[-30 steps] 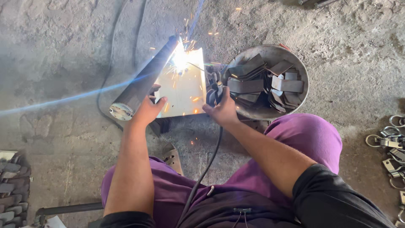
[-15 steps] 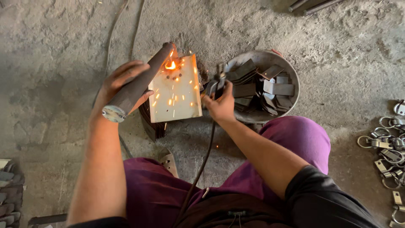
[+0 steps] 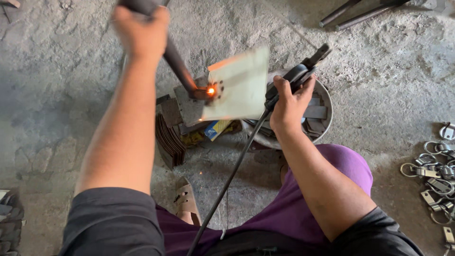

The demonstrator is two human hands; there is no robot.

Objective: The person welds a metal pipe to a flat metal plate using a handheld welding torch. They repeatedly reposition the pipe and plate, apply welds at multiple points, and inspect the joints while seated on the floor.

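Head view, nearest: purple trousers and dark sleeves at the bottom edge; a sandalled foot (image 3: 187, 201) on the concrete floor (image 3: 57, 95) between the arms.
Cable: a thin black cable (image 3: 227, 182) runs up from the lap to the right hand.
Right hand: the right hand (image 3: 286, 106) is closed around the welding holder (image 3: 297, 76), whose black tip points up and right, above a round metal basin (image 3: 322, 123) of flat dark pieces.
Package: a small yellow and blue packet (image 3: 215, 129) lies on the floor just below the plate, partly hidden.
Plate: a pale square plate (image 3: 239, 85) stands tilted just left of the right hand, touching the glowing spot.
Weld: an orange glow (image 3: 211, 91) sits at the lower end of the dark pipe (image 3: 177, 61), on a small grey metal piece.
Stack: curved dark strips (image 3: 168, 142) stand stacked on the floor left of the packet.
Left hand: the left hand (image 3: 140, 31), raised and blurred, is wrapped around the pipe's upper part, well above the glow.
Far right: metal rings and clips (image 3: 433, 173) lie scattered on the floor.
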